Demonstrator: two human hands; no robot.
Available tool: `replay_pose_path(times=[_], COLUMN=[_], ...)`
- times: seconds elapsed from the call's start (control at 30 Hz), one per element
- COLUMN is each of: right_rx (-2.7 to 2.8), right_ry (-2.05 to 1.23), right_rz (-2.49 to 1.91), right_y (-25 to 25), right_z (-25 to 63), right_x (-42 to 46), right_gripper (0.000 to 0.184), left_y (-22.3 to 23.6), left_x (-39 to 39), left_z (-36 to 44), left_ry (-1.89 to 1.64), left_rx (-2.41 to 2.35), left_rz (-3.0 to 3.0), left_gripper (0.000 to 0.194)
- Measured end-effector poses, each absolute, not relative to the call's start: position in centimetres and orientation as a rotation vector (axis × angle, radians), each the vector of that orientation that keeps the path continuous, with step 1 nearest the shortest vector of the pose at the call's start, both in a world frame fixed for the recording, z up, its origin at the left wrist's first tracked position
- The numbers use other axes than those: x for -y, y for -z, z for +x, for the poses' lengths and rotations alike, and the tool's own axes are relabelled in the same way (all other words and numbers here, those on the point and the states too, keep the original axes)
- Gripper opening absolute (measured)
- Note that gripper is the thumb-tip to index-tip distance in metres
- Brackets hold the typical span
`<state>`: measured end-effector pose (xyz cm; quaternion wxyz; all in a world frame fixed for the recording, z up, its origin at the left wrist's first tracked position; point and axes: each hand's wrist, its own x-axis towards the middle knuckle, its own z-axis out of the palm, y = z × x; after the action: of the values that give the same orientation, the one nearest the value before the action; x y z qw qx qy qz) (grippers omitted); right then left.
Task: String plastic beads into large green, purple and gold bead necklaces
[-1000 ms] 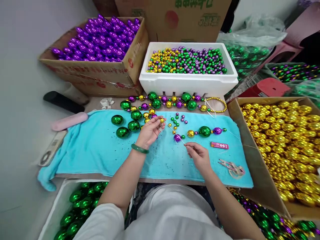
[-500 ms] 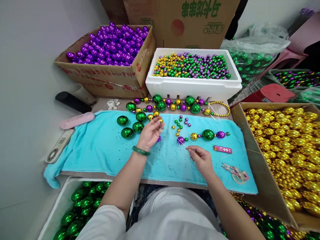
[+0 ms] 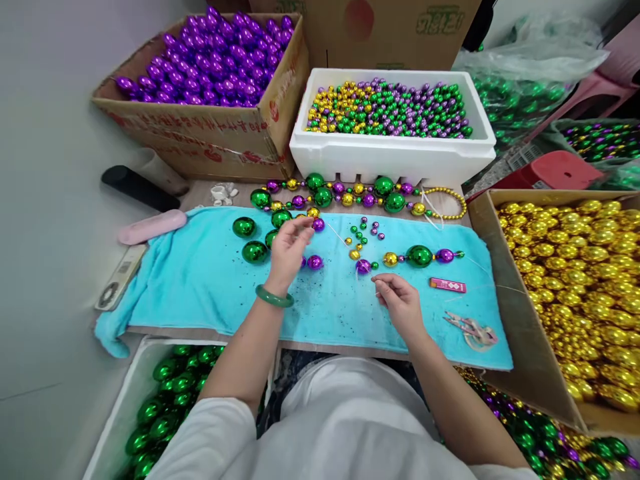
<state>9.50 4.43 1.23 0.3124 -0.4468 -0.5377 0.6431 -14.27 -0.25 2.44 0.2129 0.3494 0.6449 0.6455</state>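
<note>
My left hand [image 3: 286,252], a green bangle on its wrist, reaches with bent, slightly blurred fingers to the purple and gold beads [image 3: 316,224] beside three large green balls [image 3: 255,252] on the turquoise towel [image 3: 200,287]. What its fingertips hold is hidden. A loose purple bead [image 3: 315,262] lies by its thumb. My right hand [image 3: 400,305] pinches a thin needle with thread [image 3: 376,283] that runs to a partly strung strand [image 3: 419,255] of purple, gold and green beads. Small loose beads [image 3: 367,231] lie between my hands. A finished strand [image 3: 350,197] lies behind the towel.
A cardboard box [image 3: 200,133] of purple beads and a white foam box [image 3: 390,160] of mixed small beads stand behind. A box [image 3: 483,220] of gold beads is right, a bin [image 3: 115,413] of green balls lower left. A pink stick [image 3: 447,285] and snips [image 3: 473,330] lie right.
My left hand has moved away from the needle, up and left to the beads by the green balls. My right hand stays pinched on the needle. The camera has tilted a little.
</note>
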Motion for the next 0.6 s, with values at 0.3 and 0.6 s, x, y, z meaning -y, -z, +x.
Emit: replay_pose_path(times=[0.3,0.6], right_rx=[1.363,1.349], right_ry=[-1.737,-1.78], right_rz=[-1.177,-1.194], right_y=[-0.9,-0.8], right_z=[9.4,9.0], right_x=[-4.7,-4.6], right_gripper=[0.03,0.033], left_y=[-2.2,-1.5], left_x=[3.3,2.8], left_z=[-20.4,-20.0], left_ry=[-0.478,-0.522], left_rx=[-2.775,-2.727], left_rz=[1.365,1.331], left_gripper=[0.042,0.06])
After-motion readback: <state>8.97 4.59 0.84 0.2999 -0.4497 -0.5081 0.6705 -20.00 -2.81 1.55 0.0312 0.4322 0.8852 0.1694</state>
